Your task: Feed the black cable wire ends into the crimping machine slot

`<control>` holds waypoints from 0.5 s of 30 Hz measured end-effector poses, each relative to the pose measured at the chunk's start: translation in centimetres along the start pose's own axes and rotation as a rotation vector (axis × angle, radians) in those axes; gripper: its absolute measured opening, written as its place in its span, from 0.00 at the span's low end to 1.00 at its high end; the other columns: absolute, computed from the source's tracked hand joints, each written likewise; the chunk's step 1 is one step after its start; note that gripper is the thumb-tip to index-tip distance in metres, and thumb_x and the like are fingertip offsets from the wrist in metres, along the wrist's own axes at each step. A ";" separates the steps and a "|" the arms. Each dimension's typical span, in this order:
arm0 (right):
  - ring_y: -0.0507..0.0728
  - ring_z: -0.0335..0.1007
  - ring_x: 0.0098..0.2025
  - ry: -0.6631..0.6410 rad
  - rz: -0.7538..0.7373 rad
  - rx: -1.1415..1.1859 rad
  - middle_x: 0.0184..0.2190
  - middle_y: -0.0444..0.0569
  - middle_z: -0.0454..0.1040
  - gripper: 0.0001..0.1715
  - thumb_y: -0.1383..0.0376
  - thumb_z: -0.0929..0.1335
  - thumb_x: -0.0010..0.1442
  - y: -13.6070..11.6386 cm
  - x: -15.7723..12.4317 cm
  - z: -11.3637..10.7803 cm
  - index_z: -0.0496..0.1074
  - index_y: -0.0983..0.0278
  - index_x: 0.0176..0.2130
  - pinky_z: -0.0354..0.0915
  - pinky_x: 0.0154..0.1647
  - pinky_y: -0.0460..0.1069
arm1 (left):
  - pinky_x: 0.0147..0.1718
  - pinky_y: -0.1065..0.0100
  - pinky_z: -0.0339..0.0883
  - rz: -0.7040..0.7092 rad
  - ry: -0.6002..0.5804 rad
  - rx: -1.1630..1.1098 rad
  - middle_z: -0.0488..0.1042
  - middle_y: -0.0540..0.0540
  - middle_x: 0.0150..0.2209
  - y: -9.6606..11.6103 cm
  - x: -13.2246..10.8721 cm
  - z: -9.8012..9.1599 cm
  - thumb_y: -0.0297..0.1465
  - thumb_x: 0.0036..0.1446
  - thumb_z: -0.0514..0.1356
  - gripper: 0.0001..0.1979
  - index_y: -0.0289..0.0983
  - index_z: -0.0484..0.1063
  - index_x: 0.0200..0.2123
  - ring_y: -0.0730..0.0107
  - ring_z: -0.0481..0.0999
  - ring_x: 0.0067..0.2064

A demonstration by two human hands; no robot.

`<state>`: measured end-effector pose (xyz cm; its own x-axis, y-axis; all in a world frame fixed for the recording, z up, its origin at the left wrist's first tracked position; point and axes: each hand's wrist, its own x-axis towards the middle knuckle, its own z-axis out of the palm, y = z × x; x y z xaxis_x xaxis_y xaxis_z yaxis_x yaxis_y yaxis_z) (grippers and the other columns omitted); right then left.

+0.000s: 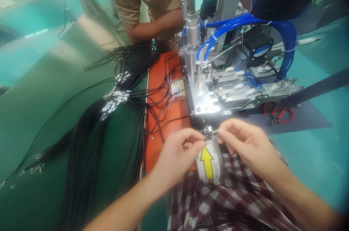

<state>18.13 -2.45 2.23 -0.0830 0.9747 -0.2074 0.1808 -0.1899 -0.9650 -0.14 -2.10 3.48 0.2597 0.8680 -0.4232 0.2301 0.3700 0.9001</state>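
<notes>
My left hand [178,152] is closed in a pinch on the end of a thin black cable [208,136]. Fine light-coloured wires [215,131] stick out of that end, and the fingertips of my right hand [247,142] are pinched on them. Both hands are close together at the front edge of a metal machine [207,100]. Just below the fingertips is a white label with a yellow arrow [207,162]. The fingers partly hide the cable end.
A thick bundle of black cables [89,132] with silvery ends lies left on the green surface. Several cables cross the orange board [158,114]. Red-handled pliers [278,114] lie right of the machine. Blue hoses [289,49] arch above it. A co-worker's forearm [160,25] is behind.
</notes>
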 end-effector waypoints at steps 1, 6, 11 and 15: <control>0.47 0.58 0.18 0.003 -0.009 0.001 0.21 0.40 0.69 0.11 0.61 0.68 0.59 0.0 0.3 -0.2 0.69 0.63 0.27 0.56 0.18 0.43 | 0.22 0.74 0.60 0.082 0.046 0.115 0.69 0.51 0.25 0.1 0.2 0.0 0.31 0.57 0.60 0.05 0.35 0.72 0.32 0.76 0.66 0.24; 0.47 0.56 0.18 -0.012 0.050 0.080 0.20 0.40 0.68 0.13 0.60 0.69 0.58 0.7 1.5 -0.2 0.68 0.64 0.27 0.54 0.19 0.43 | 0.34 0.69 0.65 0.568 0.191 0.680 0.71 0.45 0.32 -1.0 1.7 -0.5 0.26 0.61 0.55 0.08 0.34 0.74 0.35 0.69 0.71 0.35; 0.46 0.52 0.18 -0.054 0.159 0.126 0.17 0.38 0.62 0.16 0.57 0.69 0.58 2.6 2.2 0.2 0.67 0.64 0.26 0.51 0.19 0.43 | 0.33 0.71 0.66 0.703 0.140 0.672 0.70 0.46 0.33 -2.9 2.9 -1.0 0.23 0.62 0.53 0.10 0.34 0.73 0.41 0.71 0.70 0.34; 0.46 0.50 0.19 -0.050 0.135 0.094 0.19 0.39 0.63 0.16 0.57 0.68 0.59 3.2 2.4 0.1 0.67 0.64 0.25 0.48 0.19 0.44 | 0.32 0.73 0.66 0.728 0.119 0.576 0.67 0.47 0.32 -3.1 3.2 -1.1 0.21 0.61 0.53 0.11 0.32 0.74 0.42 0.73 0.70 0.33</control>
<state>18.41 -0.76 -1.40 -0.1129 0.9329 -0.3419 0.1009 -0.3315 -0.9380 -1.06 -0.09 -0.58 0.4323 0.8615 0.2663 0.4861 -0.4714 0.7358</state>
